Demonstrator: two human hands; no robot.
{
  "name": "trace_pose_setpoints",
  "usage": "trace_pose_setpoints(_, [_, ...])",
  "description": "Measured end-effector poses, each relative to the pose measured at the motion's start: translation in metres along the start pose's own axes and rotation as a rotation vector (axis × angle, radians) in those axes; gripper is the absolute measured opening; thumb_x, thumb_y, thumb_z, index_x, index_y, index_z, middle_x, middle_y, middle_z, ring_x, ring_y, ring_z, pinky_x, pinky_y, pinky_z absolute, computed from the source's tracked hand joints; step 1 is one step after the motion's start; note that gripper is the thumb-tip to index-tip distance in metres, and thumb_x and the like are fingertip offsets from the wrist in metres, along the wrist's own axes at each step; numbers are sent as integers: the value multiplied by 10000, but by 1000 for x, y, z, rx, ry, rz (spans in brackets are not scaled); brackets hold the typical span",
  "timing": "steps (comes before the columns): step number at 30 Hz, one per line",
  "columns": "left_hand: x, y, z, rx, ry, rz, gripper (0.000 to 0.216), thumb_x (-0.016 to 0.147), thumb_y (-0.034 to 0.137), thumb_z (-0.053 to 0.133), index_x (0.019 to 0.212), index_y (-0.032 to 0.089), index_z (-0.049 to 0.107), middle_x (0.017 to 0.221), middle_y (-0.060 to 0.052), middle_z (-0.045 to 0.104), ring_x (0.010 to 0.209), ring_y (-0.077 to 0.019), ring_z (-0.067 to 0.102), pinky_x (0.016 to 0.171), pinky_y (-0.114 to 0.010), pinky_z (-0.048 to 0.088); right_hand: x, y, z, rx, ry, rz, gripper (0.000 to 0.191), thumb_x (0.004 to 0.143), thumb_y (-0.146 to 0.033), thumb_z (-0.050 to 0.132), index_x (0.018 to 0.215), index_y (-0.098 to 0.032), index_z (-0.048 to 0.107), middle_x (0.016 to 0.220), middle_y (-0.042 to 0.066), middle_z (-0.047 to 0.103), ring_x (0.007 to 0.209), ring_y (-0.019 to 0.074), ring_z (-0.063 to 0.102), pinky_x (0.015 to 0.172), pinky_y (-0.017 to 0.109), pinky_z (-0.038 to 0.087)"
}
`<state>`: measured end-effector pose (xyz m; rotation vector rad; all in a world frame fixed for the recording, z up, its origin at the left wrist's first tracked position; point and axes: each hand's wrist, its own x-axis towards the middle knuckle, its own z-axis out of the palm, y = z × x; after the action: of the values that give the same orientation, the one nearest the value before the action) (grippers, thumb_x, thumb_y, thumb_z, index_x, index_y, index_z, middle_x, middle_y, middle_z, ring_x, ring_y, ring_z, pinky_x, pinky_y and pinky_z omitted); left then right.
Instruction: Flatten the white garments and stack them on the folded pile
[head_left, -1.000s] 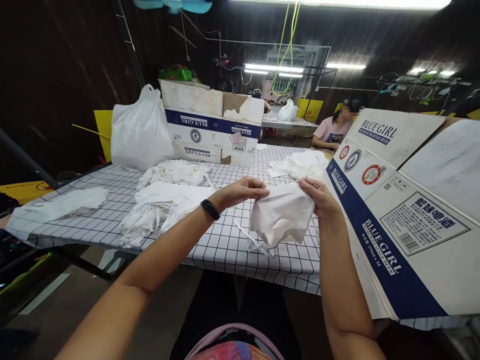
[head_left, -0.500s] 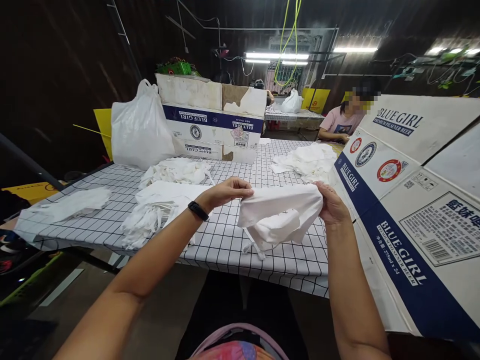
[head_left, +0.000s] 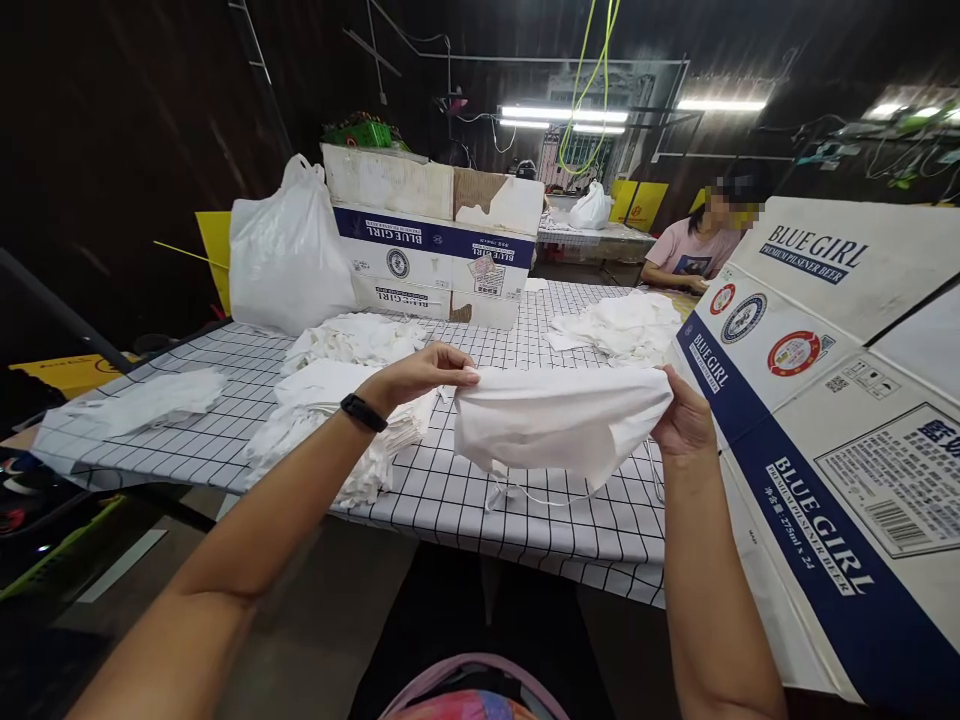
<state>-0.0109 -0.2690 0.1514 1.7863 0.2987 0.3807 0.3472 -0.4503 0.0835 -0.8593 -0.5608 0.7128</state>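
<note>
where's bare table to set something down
Beyond the held white fabric, white checked tablecloth lies bare between the left white fabric heap and right white fabric heap; a strip separates the flat white fabric from stacked white fabric. Crowded: right side, by the white-and-blue cardboard carton.

The single view looks out from the person's head, forward and down, with the left forearm [head_left: 300, 490] close, the bench [head_left: 450, 515] beyond and the lights [head_left: 562, 114] far off.
</note>
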Motion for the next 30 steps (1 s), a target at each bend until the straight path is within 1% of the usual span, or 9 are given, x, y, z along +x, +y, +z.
trace_pose_setpoints(6, [-6, 17, -12, 166, 42, 8, 371, 765, 511, 839, 784, 147, 767, 717, -24, 665, 672, -110, 575, 622, -234, 445, 0, -3, 8, -129, -14, -44, 271, 643, -431, 917, 773, -262, 749, 804, -21, 763, 809, 188, 727, 782, 296, 602])
trace_pose_setpoints(9, [-8, 23, -21, 304, 72, 32, 379, 789, 534, 810, 809, 158, 778, 764, -40, 691, 705, -129, 601, 632, -250, 462, -4, -8, 13, -273, -87, -62, 326, 628, -493, 915, 752, -251, 735, 755, 3, 724, 723, 190, 675, 687, 308, 567])
trace_pose_setpoints(14, [-13, 32, -36, 647, 164, 138, 324, 827, 518, 765, 856, 197, 798, 900, -59, 736, 859, -181, 650, 752, -300, 500, -15, -17, 18, -458, -247, -60, 434, 634, -590, 898, 666, -221, 672, 668, 5, 615, 621, 150, 546, 570, 274, 453])
trace_pose_setpoints(17, [-15, 36, -43, 822, 210, 187, 295, 845, 495, 740, 885, 210, 806, 940, -71, 741, 895, -203, 658, 783, -328, 508, -19, -20, 20, -669, -371, -59, 445, 690, -629, 849, 726, -210, 704, 707, 25, 636, 663, 172, 561, 604, 293, 447])
trace_pose_setpoints(20, [-15, 38, -48, 981, 231, 237, 240, 877, 428, 702, 878, 210, 802, 906, -74, 751, 919, -222, 653, 834, -367, 498, -19, -21, 23, -980, -490, -124, 426, 759, -633, 791, 764, -209, 750, 827, 68, 713, 825, 244, 642, 746, 346, 490])
trace_pose_setpoints(22, [-14, 38, -49, 1097, 233, 268, 196, 890, 374, 683, 882, 219, 802, 863, -65, 756, 949, -237, 645, 894, -400, 476, -18, -21, 26, -1159, -490, -216, 412, 780, -633, 759, 788, -222, 780, 923, 87, 753, 931, 290, 669, 817, 379, 498])
trace_pose_setpoints(24, [-13, 39, -49, 1180, 222, 285, 187, 909, 336, 654, 889, 222, 802, 833, -60, 754, 949, -241, 641, 909, -408, 466, -18, -21, 29, -1277, -441, -282, 398, 799, -629, 722, 828, -239, 797, 966, 84, 774, 940, 302, 682, 794, 385, 504])
trace_pose_setpoints(28, [-11, 42, -46, 1179, 250, 303, 216, 930, 297, 609, 891, 189, 792, 847, -71, 757, 831, -209, 657, 804, -351, 490, -21, -25, 38, -1408, -319, -349, 360, 854, -567, 638, 844, -239, 784, 853, 49, 782, 697, 245, 664, 696, 376, 496])
trace_pose_setpoints(30, [-10, 44, -44, 1145, 302, 324, 197, 913, 283, 620, 898, 182, 789, 869, -68, 769, 814, -199, 678, 777, -329, 499, -23, -27, 42, -1396, -284, -411, 320, 862, -521, 628, 846, -237, 776, 821, 44, 779, 691, 239, 673, 707, 372, 509])
